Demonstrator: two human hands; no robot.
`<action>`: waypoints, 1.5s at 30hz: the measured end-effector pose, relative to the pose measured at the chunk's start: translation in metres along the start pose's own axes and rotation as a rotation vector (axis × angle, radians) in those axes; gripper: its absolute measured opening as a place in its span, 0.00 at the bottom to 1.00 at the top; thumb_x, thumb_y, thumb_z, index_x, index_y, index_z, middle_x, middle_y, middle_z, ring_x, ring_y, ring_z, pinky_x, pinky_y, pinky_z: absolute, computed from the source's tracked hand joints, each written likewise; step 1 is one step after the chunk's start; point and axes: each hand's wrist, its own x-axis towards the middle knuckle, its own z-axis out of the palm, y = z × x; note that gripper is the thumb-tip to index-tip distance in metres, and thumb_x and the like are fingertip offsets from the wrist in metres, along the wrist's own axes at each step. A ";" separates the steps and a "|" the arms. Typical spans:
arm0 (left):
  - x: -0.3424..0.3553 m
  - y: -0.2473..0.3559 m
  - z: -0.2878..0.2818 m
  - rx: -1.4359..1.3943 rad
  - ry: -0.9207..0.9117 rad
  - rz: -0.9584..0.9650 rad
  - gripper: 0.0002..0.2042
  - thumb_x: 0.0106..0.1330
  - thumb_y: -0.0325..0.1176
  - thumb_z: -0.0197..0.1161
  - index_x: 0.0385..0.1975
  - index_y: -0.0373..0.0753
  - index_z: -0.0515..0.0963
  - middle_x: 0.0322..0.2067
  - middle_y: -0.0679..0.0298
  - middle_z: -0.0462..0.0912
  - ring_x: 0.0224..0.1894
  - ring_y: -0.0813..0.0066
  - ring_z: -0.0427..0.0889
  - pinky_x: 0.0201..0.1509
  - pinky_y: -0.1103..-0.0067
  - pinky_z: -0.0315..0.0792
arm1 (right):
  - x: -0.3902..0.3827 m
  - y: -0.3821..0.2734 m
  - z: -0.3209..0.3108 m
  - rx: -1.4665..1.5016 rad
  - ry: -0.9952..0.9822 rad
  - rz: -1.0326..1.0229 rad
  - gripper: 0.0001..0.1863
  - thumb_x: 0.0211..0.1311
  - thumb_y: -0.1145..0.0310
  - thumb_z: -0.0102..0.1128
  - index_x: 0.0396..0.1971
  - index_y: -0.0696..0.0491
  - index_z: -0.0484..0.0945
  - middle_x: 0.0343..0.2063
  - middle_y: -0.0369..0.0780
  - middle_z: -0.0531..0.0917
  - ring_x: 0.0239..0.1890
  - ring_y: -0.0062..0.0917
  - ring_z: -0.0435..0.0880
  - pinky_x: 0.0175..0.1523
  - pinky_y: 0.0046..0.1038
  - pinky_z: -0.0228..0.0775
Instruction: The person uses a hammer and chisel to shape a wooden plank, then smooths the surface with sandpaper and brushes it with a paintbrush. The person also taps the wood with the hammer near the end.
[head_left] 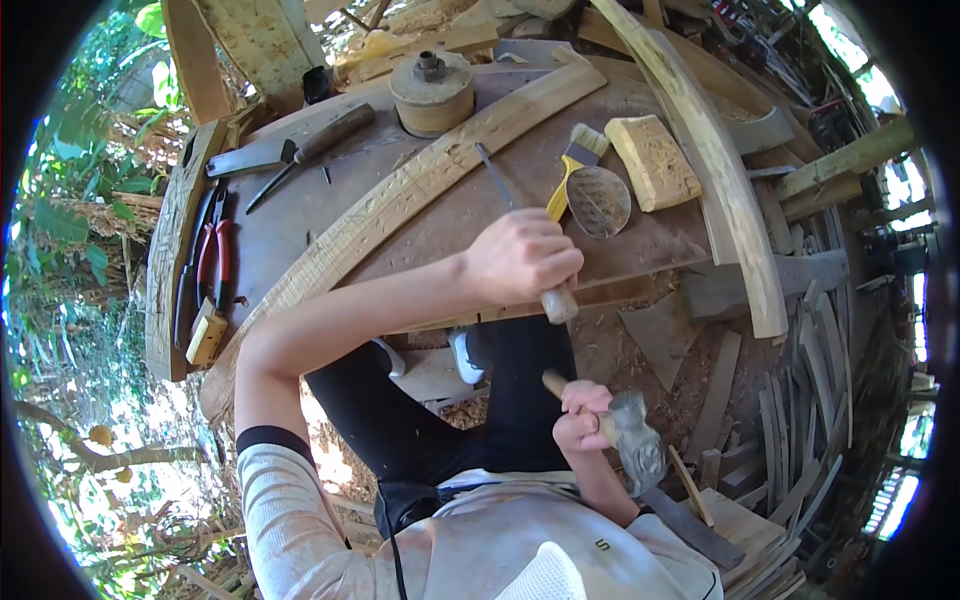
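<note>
My left hand (525, 258) is closed around a chisel-like tool, its wooden handle (560, 305) poking out below my fist and its thin metal shaft (492, 172) reaching over the bench beside a long, slightly curved board (400, 200). Below the bench edge, near my thigh, my right hand (585, 420) grips a hammer (635, 445) with a wooden handle and heavy, worn head. Just right of the shaft lie a yellow-handled brush (582, 146), a brownish oval object (598, 205) and a pale wooden block (652, 162).
The worn bench (260, 260) holds red-handled pliers (208, 260), wooden-handled tools (340, 130) and a round wooden piece with a metal fitting (432, 98). A long pale pole (735, 200) crosses the right end. Stacked offcuts (820, 370) crowd the right; foliage is at left.
</note>
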 end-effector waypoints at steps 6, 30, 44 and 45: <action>0.000 0.000 0.000 0.002 0.000 0.019 0.09 0.46 0.35 0.68 0.24 0.46 0.73 0.22 0.72 0.74 0.26 0.70 0.77 0.33 0.73 0.70 | -0.003 -0.004 -0.012 -0.297 -0.141 0.120 0.10 0.67 0.70 0.59 0.25 0.55 0.78 0.21 0.41 0.80 0.21 0.33 0.81 0.25 0.32 0.70; 0.059 0.040 -0.119 -0.389 0.286 0.064 0.11 0.68 0.32 0.56 0.21 0.43 0.70 0.15 0.67 0.67 0.18 0.73 0.67 0.25 0.72 0.60 | 0.011 -0.041 -0.039 -0.025 -0.185 0.707 0.10 0.74 0.66 0.59 0.37 0.57 0.74 0.15 0.31 0.75 0.13 0.11 0.70 0.18 0.17 0.59; -0.051 0.207 0.028 0.136 0.090 0.062 0.19 0.54 0.57 0.76 0.41 0.57 0.83 0.52 0.63 0.81 0.58 0.64 0.78 0.64 0.64 0.72 | 0.022 -0.057 0.005 0.490 -0.210 1.174 0.21 0.63 0.64 0.72 0.51 0.55 0.77 0.40 0.36 0.83 0.40 0.14 0.81 0.44 0.22 0.77; -0.053 0.211 0.027 0.152 0.059 0.034 0.20 0.54 0.57 0.75 0.43 0.57 0.84 0.52 0.63 0.81 0.58 0.63 0.78 0.64 0.63 0.71 | 0.016 -0.059 0.005 0.505 -0.193 1.230 0.22 0.61 0.66 0.72 0.52 0.55 0.76 0.42 0.36 0.82 0.41 0.15 0.82 0.46 0.22 0.78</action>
